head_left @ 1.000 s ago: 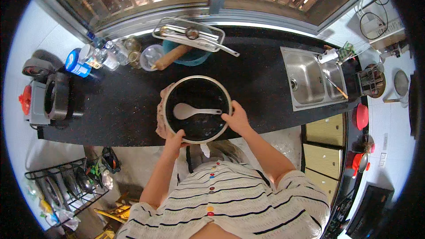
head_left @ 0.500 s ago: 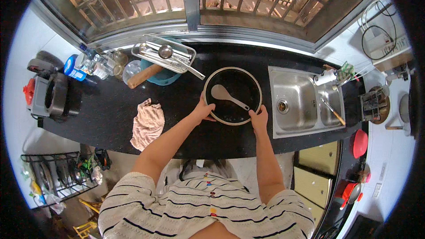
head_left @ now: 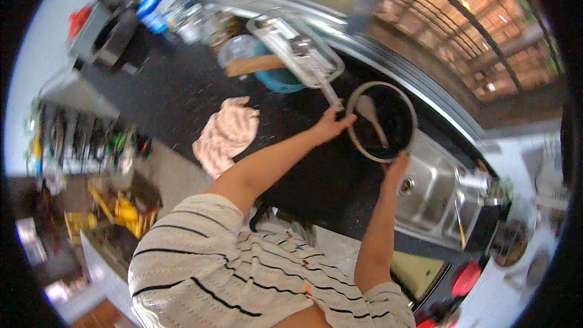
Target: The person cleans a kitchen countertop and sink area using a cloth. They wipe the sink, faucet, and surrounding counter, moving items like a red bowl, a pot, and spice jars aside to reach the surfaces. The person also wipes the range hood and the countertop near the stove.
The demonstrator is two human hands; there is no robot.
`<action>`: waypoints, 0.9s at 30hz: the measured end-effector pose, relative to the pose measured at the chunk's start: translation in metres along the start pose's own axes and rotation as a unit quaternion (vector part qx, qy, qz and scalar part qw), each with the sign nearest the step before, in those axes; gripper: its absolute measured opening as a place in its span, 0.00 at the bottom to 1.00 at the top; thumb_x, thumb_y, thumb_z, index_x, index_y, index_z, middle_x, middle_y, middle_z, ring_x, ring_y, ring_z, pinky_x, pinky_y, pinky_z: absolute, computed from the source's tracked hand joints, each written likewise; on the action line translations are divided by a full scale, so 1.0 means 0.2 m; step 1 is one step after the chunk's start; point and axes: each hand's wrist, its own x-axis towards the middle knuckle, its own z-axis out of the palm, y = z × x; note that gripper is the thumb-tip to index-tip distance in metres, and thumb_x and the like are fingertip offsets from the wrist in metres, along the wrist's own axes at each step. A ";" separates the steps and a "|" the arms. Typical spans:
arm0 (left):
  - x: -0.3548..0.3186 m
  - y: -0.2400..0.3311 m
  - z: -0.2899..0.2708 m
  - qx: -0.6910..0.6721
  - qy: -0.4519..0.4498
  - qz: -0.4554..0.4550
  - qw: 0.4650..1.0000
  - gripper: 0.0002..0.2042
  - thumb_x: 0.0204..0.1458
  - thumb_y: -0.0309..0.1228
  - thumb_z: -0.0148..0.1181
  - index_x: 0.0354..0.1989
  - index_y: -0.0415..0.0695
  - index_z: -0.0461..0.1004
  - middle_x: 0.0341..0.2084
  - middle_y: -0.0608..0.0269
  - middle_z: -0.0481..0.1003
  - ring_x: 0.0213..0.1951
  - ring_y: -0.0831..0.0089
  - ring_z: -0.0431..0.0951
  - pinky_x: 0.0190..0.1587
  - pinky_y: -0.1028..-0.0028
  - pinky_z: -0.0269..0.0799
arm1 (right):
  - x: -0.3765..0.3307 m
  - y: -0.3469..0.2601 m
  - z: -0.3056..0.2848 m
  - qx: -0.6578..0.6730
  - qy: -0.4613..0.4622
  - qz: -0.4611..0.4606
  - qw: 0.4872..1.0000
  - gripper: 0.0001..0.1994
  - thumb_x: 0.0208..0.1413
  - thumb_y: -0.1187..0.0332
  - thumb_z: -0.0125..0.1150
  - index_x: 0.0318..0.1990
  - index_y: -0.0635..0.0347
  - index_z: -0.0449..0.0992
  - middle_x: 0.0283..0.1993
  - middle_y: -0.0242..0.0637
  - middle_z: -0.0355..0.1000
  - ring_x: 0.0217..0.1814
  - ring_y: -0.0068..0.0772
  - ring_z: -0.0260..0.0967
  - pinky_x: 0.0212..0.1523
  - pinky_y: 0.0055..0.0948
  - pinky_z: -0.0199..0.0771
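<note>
Between both hands, a round black pan [head_left: 382, 123] is gripped by its rim, left hand [head_left: 331, 126] closed on the near-left edge, right hand [head_left: 396, 165] on the near edge, white ladle [head_left: 371, 115] lying inside, steel sink [head_left: 434, 197] just right, pink cloth [head_left: 226, 135] left on the black counter [head_left: 176, 94].

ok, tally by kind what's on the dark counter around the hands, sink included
Round black pots: 1, held at the rim by the left hand and right hand
Pale spoons inside it: 1
Pink cloths: 1
Teal bowls: 1
Metal racks: 1
Steel sinks: 1
Total: 6
</note>
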 end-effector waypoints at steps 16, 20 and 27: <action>-1.04 -0.50 -1.09 0.510 0.375 -0.001 0.774 0.32 0.55 0.46 0.57 0.69 0.59 0.57 0.69 0.61 0.54 0.71 0.55 0.49 0.70 0.53 0.42 | -1.11 0.66 1.40 -0.457 -0.453 -0.562 0.519 0.29 0.55 0.55 0.58 0.63 0.52 0.65 0.69 0.48 0.54 0.74 0.52 0.46 0.71 0.60 0.42; -1.09 -0.46 -1.56 0.536 0.310 0.031 0.784 0.31 0.55 0.46 0.57 0.69 0.60 0.58 0.69 0.64 0.55 0.71 0.58 0.50 0.70 0.54 0.43 | -1.21 0.79 1.71 -0.452 -0.465 -0.591 0.479 0.36 0.49 0.48 0.63 0.65 0.50 0.63 0.69 0.52 0.49 0.74 0.58 0.41 0.69 0.64 0.40; -1.12 -0.51 -2.52 0.569 0.314 0.036 0.759 0.31 0.54 0.38 0.53 0.69 0.59 0.58 0.69 0.65 0.55 0.71 0.59 0.50 0.71 0.52 0.43 | -1.65 0.87 2.46 -0.360 -0.554 -0.598 0.454 0.31 0.49 0.51 0.63 0.60 0.55 0.69 0.60 0.52 0.59 0.68 0.58 0.50 0.67 0.62 0.46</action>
